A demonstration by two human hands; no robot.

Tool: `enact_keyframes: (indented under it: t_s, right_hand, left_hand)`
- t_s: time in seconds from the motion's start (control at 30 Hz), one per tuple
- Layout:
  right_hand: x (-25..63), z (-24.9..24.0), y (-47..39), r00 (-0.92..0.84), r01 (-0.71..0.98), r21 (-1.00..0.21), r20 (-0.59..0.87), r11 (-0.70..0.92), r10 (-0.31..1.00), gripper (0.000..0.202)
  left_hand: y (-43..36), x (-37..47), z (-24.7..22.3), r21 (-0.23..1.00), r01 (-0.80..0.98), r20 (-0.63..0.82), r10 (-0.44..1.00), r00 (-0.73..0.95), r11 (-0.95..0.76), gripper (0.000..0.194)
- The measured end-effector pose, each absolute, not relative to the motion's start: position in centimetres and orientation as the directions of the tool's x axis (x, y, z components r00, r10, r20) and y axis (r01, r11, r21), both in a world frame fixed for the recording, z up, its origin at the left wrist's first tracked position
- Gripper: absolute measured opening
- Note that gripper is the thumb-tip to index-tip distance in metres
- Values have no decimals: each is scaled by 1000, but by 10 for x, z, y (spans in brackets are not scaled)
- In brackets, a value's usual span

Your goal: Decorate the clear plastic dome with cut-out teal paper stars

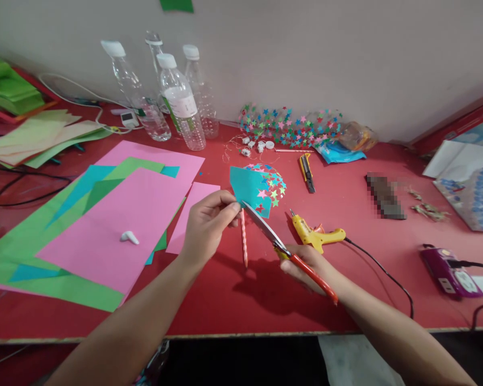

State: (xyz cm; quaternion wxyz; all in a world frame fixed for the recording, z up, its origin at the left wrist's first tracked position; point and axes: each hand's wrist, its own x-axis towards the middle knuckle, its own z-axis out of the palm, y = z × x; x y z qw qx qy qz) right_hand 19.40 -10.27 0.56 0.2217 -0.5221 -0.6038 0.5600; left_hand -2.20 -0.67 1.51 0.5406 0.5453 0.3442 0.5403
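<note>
My left hand (pixel 211 222) pinches the lower left edge of a blue piece of paper (pixel 247 186), thumb on top. In my right hand (pixel 306 265) is a pair of scissors (pixel 271 233) with red handles, its blades reaching up and left to the paper near my left thumb. Whether the blades are parted on the paper is hard to make out. A pink patterned pencil (pixel 244 244) lies on the table just below the paper. Behind the paper, partly covered by it, is a round clear piece with coloured stars (pixel 278 185).
Pink paper sheets (pixel 116 214) and green ones lie at left, a white earbud (pixel 129 237) on top. Plastic bottles (pixel 181 107) stand behind. A yellow glue gun (pixel 316 233), a box cutter (pixel 307 172) and a purple power socket (pixel 451 273) lie to the right on the red table.
</note>
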Motion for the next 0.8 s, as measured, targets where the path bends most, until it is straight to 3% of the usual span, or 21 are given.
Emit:
enact_keyframes:
  t_s: [0.5, 0.8]
  right_hand:
    - [194, -2, -104, -348, 372, -913, -304, -166, 887, 57]
    - [193, -7, -102, -327, 403, -902, -298, -153, 897, 60]
  left_hand:
    - [-8, -20, 16, 957, -272, 153, 970, 189, -98, 8]
    - [-6, -22, 19, 972, -185, 175, 971, 162, -144, 13]
